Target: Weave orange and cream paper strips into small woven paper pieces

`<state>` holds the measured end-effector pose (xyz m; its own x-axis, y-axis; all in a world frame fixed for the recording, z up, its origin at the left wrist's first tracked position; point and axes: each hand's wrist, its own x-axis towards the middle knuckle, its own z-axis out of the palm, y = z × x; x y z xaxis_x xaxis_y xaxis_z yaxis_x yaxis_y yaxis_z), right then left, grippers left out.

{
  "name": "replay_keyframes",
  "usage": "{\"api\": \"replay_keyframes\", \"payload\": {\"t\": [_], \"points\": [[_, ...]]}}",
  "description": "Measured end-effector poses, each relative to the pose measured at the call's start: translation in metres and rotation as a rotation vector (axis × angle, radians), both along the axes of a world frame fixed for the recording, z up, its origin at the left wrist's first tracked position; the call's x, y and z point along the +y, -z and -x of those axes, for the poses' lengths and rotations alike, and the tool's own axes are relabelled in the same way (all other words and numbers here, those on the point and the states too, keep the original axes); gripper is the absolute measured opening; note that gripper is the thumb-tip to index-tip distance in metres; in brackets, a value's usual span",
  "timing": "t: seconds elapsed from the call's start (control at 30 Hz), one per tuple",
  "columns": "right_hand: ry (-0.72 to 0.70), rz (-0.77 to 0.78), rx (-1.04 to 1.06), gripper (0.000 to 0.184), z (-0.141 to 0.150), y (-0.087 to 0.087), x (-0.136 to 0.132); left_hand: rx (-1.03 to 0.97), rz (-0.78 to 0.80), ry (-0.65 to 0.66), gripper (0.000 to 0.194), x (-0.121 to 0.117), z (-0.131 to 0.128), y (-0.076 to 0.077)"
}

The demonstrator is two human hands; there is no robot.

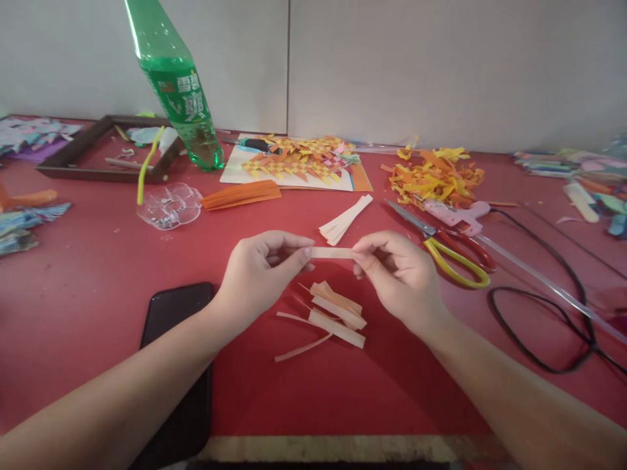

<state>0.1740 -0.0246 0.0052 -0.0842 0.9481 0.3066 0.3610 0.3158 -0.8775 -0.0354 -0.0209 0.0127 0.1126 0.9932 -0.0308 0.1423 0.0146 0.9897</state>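
My left hand and my right hand each pinch one end of a short pale paper strip, held level a little above the red table. Both hands are closed in a pinch. Just below them lies a small heap of cut pale strips with thin curled trimmings. A stack of similar strips lies behind the hands.
Scissors with yellow and red handles lie right of my right hand, beside a glue gun and its black cable. A black phone lies under my left forearm. A green bottle, woven paper mat, orange strips, paper scraps and a wooden frame sit behind.
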Motion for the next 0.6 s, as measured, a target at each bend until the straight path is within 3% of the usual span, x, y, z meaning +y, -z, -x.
{"api": "replay_keyframes", "payload": {"t": [0.2,0.33,0.47,0.53,0.6], "points": [[0.055,0.072,0.036,0.013,-0.003,0.001,0.004,0.104,-0.011,0.013,0.025,-0.002,0.000,-0.004],[0.123,-0.094,-0.192,0.012,-0.012,0.007,0.014,0.156,-0.074,0.159,0.021,-0.009,-0.002,-0.008],[0.071,-0.193,-0.517,0.024,-0.015,0.016,0.024,0.508,-0.369,0.280,0.020,-0.013,-0.002,-0.009],[0.059,-0.166,-0.619,0.034,-0.013,0.020,0.027,0.612,-0.535,0.298,0.029,-0.014,-0.002,-0.009],[0.073,-0.129,-0.683,0.040,-0.011,0.023,0.029,0.621,-0.639,0.425,0.046,-0.014,-0.002,-0.008]]}}
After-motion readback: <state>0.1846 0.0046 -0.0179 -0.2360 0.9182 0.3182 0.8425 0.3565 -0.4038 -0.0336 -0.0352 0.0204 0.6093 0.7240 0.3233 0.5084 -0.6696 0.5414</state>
